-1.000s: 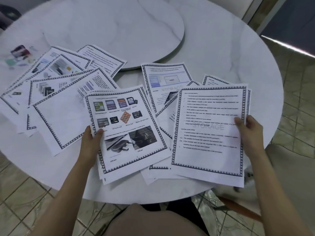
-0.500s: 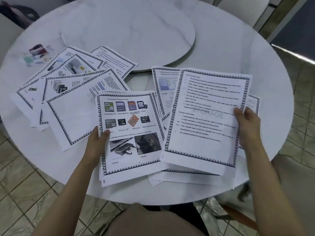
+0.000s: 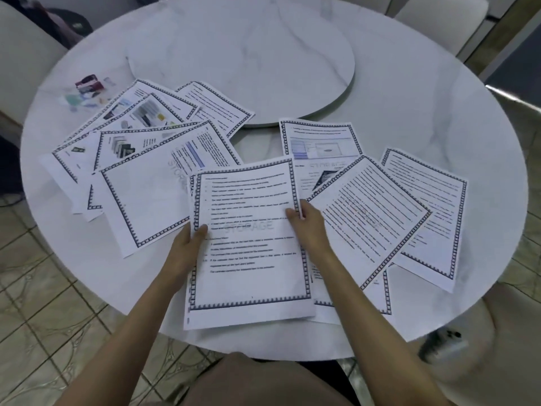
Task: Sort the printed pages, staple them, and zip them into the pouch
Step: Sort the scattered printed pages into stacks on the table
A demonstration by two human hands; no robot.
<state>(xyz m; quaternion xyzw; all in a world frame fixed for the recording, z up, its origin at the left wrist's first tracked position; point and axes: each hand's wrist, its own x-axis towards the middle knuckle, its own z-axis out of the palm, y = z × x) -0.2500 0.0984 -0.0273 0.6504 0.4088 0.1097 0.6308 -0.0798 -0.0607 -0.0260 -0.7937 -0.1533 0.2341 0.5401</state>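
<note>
The left hand grips the left edge of a bordered text page watermarked STORAGE, thumb on top, while the right hand pinches its right edge. The page lies on a small stack at the near edge of the round marble table, with other printed pages fanned out on both sides.

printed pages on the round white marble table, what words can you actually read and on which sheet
"STORAGE": grey watermark across the nearest bordered white text page.
"STORAGE": faint watermark on the bordered white page with a blue screenshot, behind it.
"STOR": sideways watermark, rest covered, on the mostly blank bordered white page at left.
All body lines and captions: too blurred to read.
</note>
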